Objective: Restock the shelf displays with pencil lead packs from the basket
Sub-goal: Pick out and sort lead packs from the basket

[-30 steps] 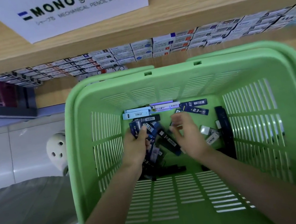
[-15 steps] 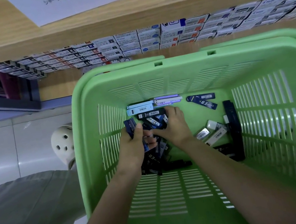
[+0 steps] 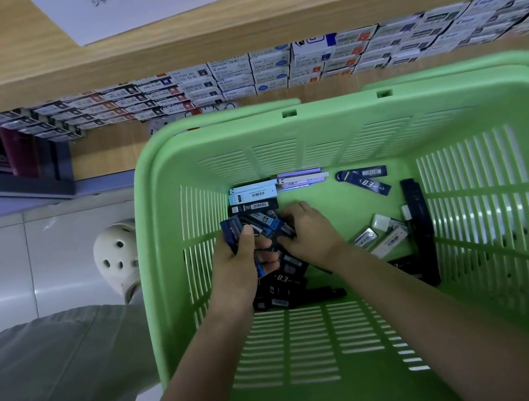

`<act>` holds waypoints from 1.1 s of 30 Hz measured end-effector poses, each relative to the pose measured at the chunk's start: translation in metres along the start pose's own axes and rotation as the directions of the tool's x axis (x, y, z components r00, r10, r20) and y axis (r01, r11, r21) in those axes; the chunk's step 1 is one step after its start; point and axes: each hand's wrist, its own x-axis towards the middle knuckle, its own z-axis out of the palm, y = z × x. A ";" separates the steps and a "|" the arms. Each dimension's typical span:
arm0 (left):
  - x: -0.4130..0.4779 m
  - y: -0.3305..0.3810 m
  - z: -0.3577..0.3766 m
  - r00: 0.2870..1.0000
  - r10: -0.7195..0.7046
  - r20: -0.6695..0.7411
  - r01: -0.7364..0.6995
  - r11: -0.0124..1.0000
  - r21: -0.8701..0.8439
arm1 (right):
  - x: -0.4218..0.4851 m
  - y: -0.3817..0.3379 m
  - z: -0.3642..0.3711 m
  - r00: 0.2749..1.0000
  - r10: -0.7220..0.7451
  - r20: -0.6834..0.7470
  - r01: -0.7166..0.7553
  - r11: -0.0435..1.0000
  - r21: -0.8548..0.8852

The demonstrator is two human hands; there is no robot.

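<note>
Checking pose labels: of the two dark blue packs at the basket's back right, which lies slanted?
The nearer pack, with large white lettering: it slants down toward the right, while the other pack lies level along the basket's back wall.

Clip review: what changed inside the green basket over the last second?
The right hand moved left across the green plastic basket to the bundle of dark blue pencil lead packs and now pinches it. The left hand kept gripping that bundle. The two loose dark blue packs by the far wall stayed put.
</note>
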 end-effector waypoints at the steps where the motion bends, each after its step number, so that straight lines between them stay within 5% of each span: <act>1: -0.001 -0.001 -0.001 1.000 -0.002 0.001 0.002 1.000 -0.006 | -0.002 -0.001 -0.001 0.999 0.018 0.041 -0.018 1.000 0.010; 5: -0.004 -0.001 -0.007 1.000 -0.001 -0.002 0.001 0.999 -0.055 | -0.006 -0.006 0.000 0.977 0.112 0.180 -0.120 0.992 0.035; 15: -0.006 0.001 -0.018 0.999 0.013 -0.038 -0.011 0.998 0.067 | 0.002 -0.006 -0.001 0.971 0.148 0.187 -0.148 0.989 -0.015; 27: 0.011 -0.004 0.002 0.987 -0.081 0.139 0.027 0.935 0.354 | -0.019 -0.029 -0.069 0.990 -0.071 0.121 0.006 0.883 0.469; 33: 0.000 0.005 0.001 0.939 -0.129 0.317 0.098 0.989 0.114 | -0.019 -0.048 -0.071 0.997 -0.073 0.005 0.060 0.850 0.523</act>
